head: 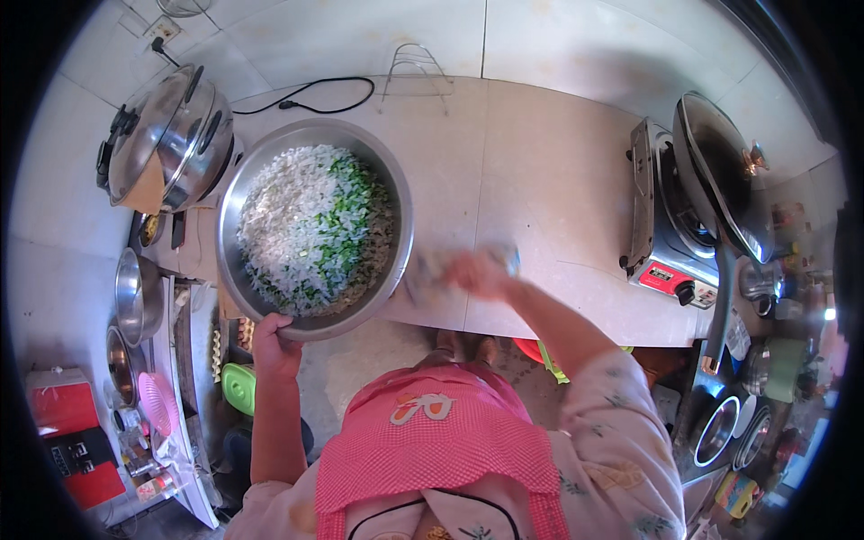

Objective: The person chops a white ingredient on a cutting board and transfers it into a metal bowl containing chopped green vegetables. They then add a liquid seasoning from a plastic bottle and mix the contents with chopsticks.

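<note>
My left hand [275,344] grips the near rim of a large stainless steel bowl [398,270], thumb over the edge. Inside lies a heap of chopped white pieces [273,209], with chopped green leaves [344,223] spread along the right side. A brownish, finely chopped layer [368,280] shows beneath at the lower right. To the bowl's right, my right hand [472,275] is blurred over the counter, with a pale cloth-like thing [432,270] at its fingers. Blur hides the cloth's exact outline.
A lidded steel electric pot [169,148] stands at the back left beside a black power cord [324,81]. Behind the bowl is a wire rack [415,77]. On the right, a gas stove [665,223] carries a lidded pan [722,175], its handle [722,304] pointing towards me.
</note>
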Demonstrator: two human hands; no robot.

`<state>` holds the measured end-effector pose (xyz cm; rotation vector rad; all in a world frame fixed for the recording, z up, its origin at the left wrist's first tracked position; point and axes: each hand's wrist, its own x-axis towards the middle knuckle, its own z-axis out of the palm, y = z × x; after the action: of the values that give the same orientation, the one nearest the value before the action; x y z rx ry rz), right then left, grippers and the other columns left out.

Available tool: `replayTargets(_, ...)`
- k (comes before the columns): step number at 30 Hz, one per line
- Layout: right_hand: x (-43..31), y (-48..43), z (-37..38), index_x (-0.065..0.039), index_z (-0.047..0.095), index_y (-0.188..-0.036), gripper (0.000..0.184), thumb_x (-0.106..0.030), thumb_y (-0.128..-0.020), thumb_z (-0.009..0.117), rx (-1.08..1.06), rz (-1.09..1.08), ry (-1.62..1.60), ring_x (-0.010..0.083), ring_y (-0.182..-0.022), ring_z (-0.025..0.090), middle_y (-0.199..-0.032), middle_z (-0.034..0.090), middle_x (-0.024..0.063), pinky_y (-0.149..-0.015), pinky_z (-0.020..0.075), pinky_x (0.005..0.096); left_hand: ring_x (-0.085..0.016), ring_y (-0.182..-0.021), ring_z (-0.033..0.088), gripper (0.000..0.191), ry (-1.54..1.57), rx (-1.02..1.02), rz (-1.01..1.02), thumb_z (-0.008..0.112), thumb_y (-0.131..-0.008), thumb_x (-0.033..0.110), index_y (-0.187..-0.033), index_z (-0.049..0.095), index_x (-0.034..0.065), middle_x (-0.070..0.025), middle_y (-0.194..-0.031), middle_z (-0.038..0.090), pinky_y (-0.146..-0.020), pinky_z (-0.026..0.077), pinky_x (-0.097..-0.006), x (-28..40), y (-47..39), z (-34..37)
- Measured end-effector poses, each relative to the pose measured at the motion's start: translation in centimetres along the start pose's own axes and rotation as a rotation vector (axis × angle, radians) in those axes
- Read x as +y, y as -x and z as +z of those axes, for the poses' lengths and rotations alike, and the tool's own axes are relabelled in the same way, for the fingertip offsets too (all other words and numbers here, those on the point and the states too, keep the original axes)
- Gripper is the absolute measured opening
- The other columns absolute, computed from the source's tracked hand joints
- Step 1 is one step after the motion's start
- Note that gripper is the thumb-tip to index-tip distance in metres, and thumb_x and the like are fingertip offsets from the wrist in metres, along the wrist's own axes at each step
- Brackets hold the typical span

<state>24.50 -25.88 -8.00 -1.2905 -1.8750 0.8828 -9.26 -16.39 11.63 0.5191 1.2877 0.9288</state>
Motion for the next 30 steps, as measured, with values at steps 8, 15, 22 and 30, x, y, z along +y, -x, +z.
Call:
replayTargets(8,-18.1,35.4,0.9,-0.010,0.068,-0.076,0.013,-0.016,-0.079,0.056,-0.632,0.944,-0.003,0.0269,-0.076,0.061,-0.081,0.066,0.0096,-0.069,0.0456,0.0400,-0.019,-0.074,0.059,0.015,-0.066,-0.262,-0.164,0.055,-0.068,0.007,-0.083,0.057,0.0083,-0.0021,-0.080,0.061,-0.062,0.046,-0.0319,-3.2,-5.6,2.2)
replayTargets(15,-30.5,26.5,1.5,-0.003,0.060,-0.108,0.028,-0.006,-0.086,0.044,0.893,1.259,-0.651,0.0098,-0.063,0.051,-0.084,0.060,0.0010,-0.055,0.0427,0.0260,-0.020,-0.069,0.055,0.009,-0.172,-0.443,-0.342,0.057,-0.067,0.009,-0.075,0.054,0.0112,-0.0019,-0.074,0.056,-0.057,0.044,-0.0334,-1.9,-7.0,3.1)
replayTargets(22,-26.4,11.8,-2.5,-0.002,0.052,-0.118,0.033,-0.009,-0.087,0.045,1.088,0.617,-0.802,0.0094,-0.087,0.053,-0.098,0.058,0.0011,-0.076,0.0434,0.0222,-0.021,-0.067,0.053,0.010,-0.204,-0.447,-0.273,0.059,-0.068,0.012,-0.075,0.053,0.0084,-0.0068,-0.074,0.054,-0.059,0.047,-0.0374,-3.4,-9.3,4.6)
replayTargets(30,-22.4,6.8,-4.2,0.001,0.053,-0.118,0.037,-0.011,-0.083,0.058,0.798,0.533,0.536,0.0350,-0.114,0.046,-0.118,0.052,0.0209,-0.098,0.0361,0.0403,-0.027,-0.086,0.058,0.030,-0.025,-0.634,-0.372,0.062,-0.076,0.018,-0.100,0.053,0.0008,-0.0178,-0.098,0.059,-0.075,0.052,-0.0431,-5.5,-9.3,4.6)
